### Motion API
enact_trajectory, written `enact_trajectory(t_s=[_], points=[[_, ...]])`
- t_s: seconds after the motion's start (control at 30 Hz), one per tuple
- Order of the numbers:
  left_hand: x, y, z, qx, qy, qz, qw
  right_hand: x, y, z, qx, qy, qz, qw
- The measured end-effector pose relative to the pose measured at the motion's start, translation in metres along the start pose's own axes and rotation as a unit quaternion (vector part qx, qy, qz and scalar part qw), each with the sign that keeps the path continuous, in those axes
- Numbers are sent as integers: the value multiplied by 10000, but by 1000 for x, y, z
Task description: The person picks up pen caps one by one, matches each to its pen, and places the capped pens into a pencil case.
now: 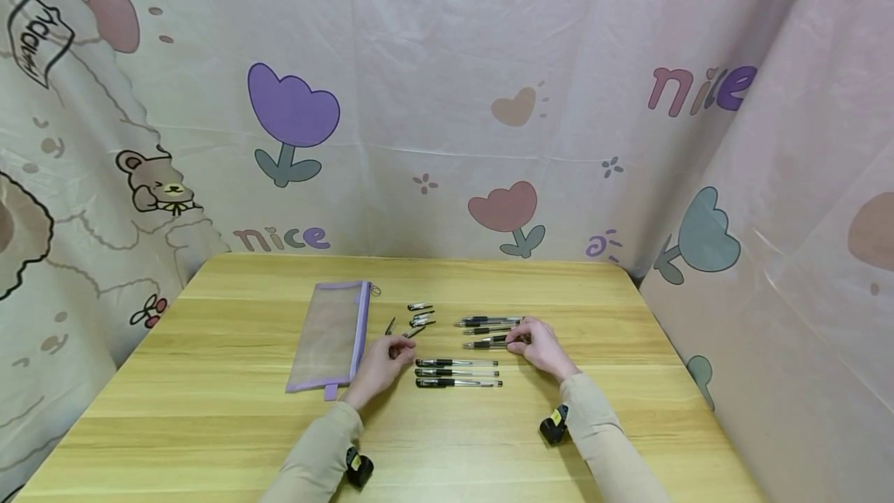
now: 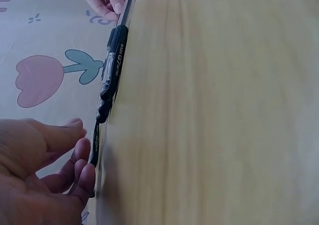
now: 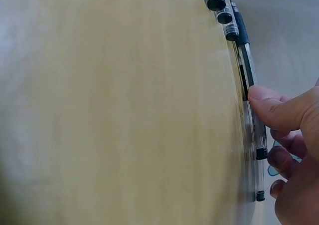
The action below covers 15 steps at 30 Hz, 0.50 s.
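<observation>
My right hand pinches the barrel of an uncapped gel pen near its back end, low over the table. Just beyond it lie other uncapped pens, side by side. My left hand rests low over the table with loosely bent fingers, close to a few loose black pen caps. In the left wrist view, a black cap shows just past its fingertips, and nothing is visible between thumb and fingers. Three capped black gel pens lie in parallel between the hands.
A flat mesh pouch with purple edging and a zip lies left of my left hand. More clear-and-black pen caps sit behind the left hand. A printed curtain stands along the back and sides of the wooden table.
</observation>
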<state>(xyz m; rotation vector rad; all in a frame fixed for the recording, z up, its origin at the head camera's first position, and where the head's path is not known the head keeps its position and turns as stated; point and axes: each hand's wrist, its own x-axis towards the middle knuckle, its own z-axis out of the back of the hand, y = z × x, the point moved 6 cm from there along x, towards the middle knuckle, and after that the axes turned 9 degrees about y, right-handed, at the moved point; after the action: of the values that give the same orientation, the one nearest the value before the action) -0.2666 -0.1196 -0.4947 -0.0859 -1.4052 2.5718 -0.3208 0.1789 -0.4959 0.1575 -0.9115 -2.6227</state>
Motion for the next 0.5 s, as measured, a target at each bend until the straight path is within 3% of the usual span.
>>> enact_trajectory(t_s=[0.23,0.5], points=[[1,0,8,-20,-538,-57,9985,-4,-4,1,215,-77,-17,9997],[7,-1,18,437,-647,-13,9969,-8,-1,3,301,-131,176,9993]])
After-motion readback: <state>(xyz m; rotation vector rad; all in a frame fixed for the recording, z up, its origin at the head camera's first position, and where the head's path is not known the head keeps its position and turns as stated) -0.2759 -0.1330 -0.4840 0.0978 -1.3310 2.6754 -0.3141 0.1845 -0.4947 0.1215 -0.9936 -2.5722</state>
